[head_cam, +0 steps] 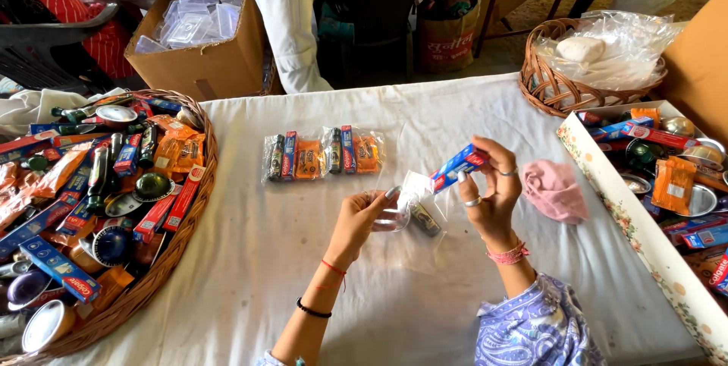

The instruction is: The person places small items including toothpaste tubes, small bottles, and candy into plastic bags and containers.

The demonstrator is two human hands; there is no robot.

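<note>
In right hand (491, 193), blue toothpaste box (458, 168), long axis tilted up-right

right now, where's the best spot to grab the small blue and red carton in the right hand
Judging by its pose, the lower end. The small blue and red carton is long and narrow, tilted with its red end up by the fingertips of the right hand, while its lower end points at the clear plastic bag held by the left hand. Pinch the flat long faces, coming from the left.
</note>
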